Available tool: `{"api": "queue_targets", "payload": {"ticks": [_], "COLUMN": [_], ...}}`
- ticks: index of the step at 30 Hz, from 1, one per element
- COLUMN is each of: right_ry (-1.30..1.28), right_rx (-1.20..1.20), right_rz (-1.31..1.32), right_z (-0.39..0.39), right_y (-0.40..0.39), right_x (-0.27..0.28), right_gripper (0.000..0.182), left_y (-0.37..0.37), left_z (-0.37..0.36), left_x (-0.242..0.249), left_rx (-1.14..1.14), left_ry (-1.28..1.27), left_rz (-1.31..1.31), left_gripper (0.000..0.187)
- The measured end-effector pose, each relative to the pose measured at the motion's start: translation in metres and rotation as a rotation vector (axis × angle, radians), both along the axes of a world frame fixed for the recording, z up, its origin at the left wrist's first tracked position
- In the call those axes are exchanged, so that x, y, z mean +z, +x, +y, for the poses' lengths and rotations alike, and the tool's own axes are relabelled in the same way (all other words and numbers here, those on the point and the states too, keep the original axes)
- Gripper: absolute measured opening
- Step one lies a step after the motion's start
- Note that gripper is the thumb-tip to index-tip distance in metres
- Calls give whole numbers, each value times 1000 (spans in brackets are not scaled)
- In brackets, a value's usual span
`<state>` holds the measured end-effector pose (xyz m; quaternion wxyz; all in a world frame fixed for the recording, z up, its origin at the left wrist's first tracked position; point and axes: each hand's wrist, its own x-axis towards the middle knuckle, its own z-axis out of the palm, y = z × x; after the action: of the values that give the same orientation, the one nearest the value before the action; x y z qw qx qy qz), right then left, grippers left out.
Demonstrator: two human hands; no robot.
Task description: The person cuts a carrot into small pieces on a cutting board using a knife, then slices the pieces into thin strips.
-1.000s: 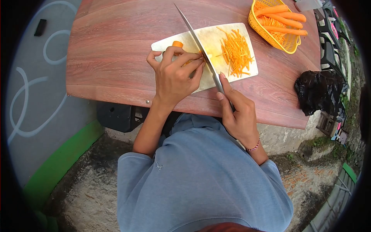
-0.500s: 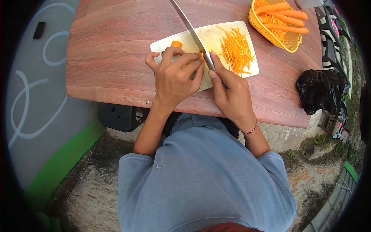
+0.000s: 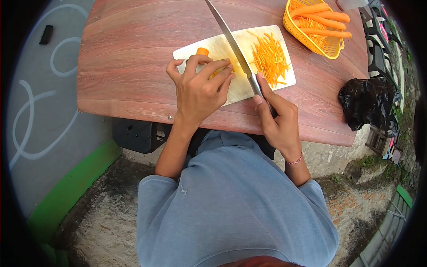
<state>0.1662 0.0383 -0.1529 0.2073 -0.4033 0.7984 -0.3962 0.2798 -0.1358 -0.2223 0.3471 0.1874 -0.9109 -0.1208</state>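
Note:
My left hand (image 3: 199,84) is curled over carrot pieces (image 3: 216,72) on the white cutting board (image 3: 243,92), its fingertips pressing on them and covering most of what they hold. A short carrot chunk (image 3: 203,51) lies just beyond those fingers. My right hand (image 3: 279,116) grips the handle of a large knife (image 3: 233,43), thumb along its side, the blade slanting up and left over the board. Between blade and left fingertips there is a gap. Thin carrot strips (image 3: 269,58) are heaped on the board's right part.
A yellow plastic basket (image 3: 332,50) with whole carrots (image 3: 321,21) and shredded carrot stands at the back right of the reddish wooden table (image 3: 129,58). A black plastic bag (image 3: 367,102) is at the right edge. Dark chairs (image 3: 378,51) stand beyond it.
My right hand has moved the knife to the right, away from my left fingertips and closer to the strips. My left hand stays nearly in place on the carrot.

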Motion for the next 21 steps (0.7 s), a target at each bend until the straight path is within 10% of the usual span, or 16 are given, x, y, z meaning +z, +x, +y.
{"api": "queue_targets", "payload": {"ticks": [21], "right_ry": [15], "right_rx": [84], "right_rz": [91], "right_z": [5], "right_y": [12], "right_x": [-5], "right_gripper": [47], "left_y": [5], "left_z": [1], "left_x": [-3], "left_rx": [-42], "left_ry": [19], "left_rz": [-19], "left_gripper": [16]}}
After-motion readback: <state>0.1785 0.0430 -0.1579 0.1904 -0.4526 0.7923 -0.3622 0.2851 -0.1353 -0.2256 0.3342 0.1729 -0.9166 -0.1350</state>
